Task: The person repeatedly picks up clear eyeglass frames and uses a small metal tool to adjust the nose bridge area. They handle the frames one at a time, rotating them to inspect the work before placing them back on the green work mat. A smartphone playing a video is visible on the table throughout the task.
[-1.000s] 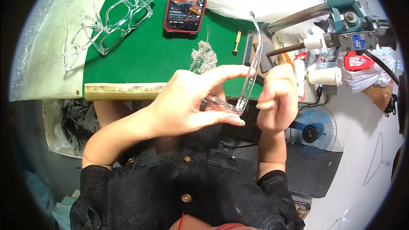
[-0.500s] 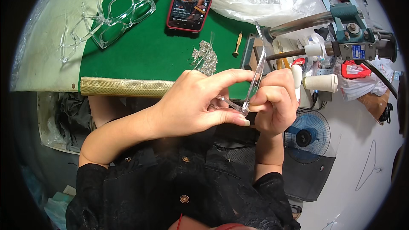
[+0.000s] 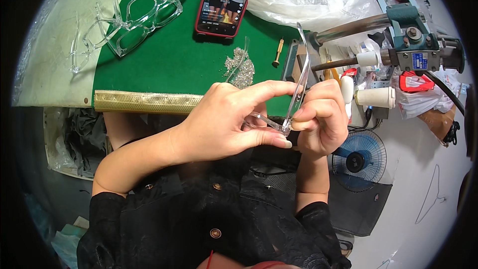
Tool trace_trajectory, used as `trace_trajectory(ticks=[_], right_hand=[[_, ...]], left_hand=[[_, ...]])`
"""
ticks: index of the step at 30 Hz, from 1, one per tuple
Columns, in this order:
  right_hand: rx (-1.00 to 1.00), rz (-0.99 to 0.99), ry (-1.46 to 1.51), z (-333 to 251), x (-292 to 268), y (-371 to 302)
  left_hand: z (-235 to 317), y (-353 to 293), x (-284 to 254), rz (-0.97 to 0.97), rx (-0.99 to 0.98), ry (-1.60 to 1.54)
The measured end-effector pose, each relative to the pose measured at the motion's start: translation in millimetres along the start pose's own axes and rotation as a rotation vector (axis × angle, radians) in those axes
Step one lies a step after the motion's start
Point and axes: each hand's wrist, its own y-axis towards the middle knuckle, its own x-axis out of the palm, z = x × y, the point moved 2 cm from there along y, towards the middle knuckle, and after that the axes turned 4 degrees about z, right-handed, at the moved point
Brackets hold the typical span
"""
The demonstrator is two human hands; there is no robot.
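My left hand (image 3: 231, 119) grips a clear plastic eyeglass frame (image 3: 268, 121) between thumb and fingers, its index finger reaching to the raised temple arm (image 3: 303, 65). The temple stands up from the hinge corner, pointing away from me. My right hand (image 3: 323, 122) is curled, with thumb and index finger pinched at the hinge. Whether a small part sits between those fingertips is too small to see. Beyond my left hand lies a pile of tiny metal pieces (image 3: 244, 75), with a loose clear temple across it. My fingers hide much of the frame's front.
A green mat (image 3: 164, 65) with a gold front strip (image 3: 144, 102) covers the bench. On it are several clear frames (image 3: 119, 25), a phone (image 3: 227, 5) and a small screwdriver (image 3: 278, 53). A plastic bag (image 3: 318, 2), metal bench machine (image 3: 411, 40), white cup (image 3: 374, 97) and fan (image 3: 361, 159) stand rightward.
The temple arm has tilted and turned slightly in my hands. My right fingers have shifted a little at the hinge. The phone's picture is different.
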Motion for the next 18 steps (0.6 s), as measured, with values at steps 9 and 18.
trace_trajectory(ticks=[9,18], right_hand=[[0.056,0.04,0.087,4.7,2.2,-2.3],[0.003,0.026,0.033,3.1,1.2,0.4]], left_hand=[[-0.4,0.7,0.2,0.002,-0.003,-0.004],[1.7,2.7,0.4,-0.022,-0.029,-0.027]])
